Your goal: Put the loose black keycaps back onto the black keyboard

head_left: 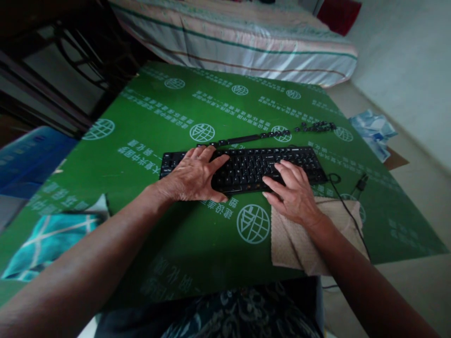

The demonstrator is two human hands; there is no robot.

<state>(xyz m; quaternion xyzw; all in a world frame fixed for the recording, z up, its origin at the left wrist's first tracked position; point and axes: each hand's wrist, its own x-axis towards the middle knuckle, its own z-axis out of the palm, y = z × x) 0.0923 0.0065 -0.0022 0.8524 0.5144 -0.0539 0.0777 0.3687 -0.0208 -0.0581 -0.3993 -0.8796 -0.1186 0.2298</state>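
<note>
A black computer keyboard [243, 170] lies across the middle of the green table. Over its left part rests my left hand [195, 173], fingers spread and thumb stretched toward the near edge. My right hand [291, 192] touches the right part with its fingertips, the fingers apart and nothing held. Some keys along the near edge look to be off. Behind the keyboard, loose keycaps and a long spacebar [243, 139] lie in a row, ending in a small pile of keycaps [319, 126]. What is under my left palm is hidden.
A beige cloth [292, 239] lies by my right wrist, with the keyboard's cable [347, 211] running over it. A teal checked cloth [52, 239] is at the left. Beyond the green table [197, 234] stands a bed [246, 42]; a blue container [28, 159] is at left.
</note>
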